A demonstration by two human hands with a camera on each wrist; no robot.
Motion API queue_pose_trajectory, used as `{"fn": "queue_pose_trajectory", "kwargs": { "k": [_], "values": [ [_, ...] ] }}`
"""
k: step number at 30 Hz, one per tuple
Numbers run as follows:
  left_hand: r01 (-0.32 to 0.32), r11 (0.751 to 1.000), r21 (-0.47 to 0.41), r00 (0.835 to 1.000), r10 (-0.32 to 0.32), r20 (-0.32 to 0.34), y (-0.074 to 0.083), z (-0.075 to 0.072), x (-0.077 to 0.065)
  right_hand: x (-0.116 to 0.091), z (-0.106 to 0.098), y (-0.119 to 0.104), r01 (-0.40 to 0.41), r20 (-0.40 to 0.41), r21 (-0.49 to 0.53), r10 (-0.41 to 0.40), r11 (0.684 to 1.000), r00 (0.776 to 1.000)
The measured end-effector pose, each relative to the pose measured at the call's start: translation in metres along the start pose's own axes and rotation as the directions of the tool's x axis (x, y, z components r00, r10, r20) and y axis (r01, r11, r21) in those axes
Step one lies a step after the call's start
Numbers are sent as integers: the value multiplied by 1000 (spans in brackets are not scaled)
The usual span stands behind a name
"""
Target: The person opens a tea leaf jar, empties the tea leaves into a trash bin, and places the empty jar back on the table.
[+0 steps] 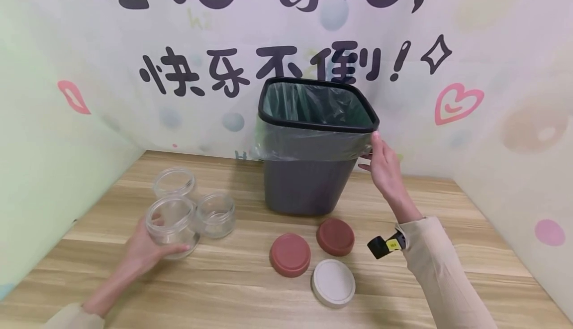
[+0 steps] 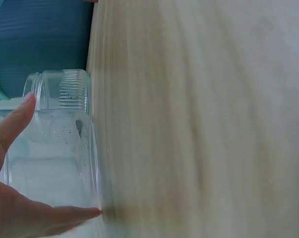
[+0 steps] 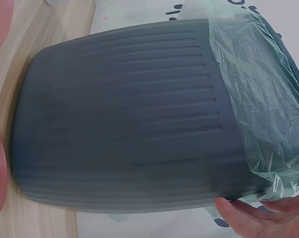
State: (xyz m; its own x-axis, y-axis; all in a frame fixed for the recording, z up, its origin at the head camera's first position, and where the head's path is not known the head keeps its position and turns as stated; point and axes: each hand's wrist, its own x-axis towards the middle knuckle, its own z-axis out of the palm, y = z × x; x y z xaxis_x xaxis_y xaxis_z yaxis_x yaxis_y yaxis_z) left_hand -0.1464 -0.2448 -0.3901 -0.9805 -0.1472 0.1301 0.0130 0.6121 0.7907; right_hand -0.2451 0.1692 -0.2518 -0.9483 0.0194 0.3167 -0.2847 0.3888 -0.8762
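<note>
At the left, my left hand [image 1: 142,248] holds the front clear glass jar [image 1: 175,219], thumb and fingers spread around its side. Two more lidless glass jars stand close by, one behind [image 1: 175,182] and one to the right [image 1: 217,217]. In the left wrist view the held jar [image 2: 50,171] sits low against the table. My right hand [image 1: 386,167] grips the upper right corner of a dark grey trash can [image 1: 309,184], thumb up at its black rim. A translucent green bag [image 3: 261,94] lines the can and folds over its outside.
Two red lids [image 1: 290,254] [image 1: 335,237] and a white lid [image 1: 333,282] lie on the wooden table [image 1: 224,289] before the can. A printed cloth [image 1: 201,115] hangs behind, with side walls left and right. A black device is strapped to the right sleeve.
</note>
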Motion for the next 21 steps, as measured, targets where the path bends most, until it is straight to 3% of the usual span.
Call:
{"fn": "queue_pose_trajectory", "kwargs": {
  "k": [7, 14, 21],
  "values": [
    [57, 998, 11, 998, -57, 16, 7, 7, 6, -1, 0, 2, 0, 2, -9, 0, 1000, 1000],
    [127, 992, 4, 989, -127, 78, 11, 10, 12, 0, 1, 5, -15, -4, -3, 15, 1000, 1000],
    [155, 986, -58, 971, -141, 194, 13, -3, 11, -8, 2, 11, -17, 9, 61, 17, 998, 1000]
  ]
}}
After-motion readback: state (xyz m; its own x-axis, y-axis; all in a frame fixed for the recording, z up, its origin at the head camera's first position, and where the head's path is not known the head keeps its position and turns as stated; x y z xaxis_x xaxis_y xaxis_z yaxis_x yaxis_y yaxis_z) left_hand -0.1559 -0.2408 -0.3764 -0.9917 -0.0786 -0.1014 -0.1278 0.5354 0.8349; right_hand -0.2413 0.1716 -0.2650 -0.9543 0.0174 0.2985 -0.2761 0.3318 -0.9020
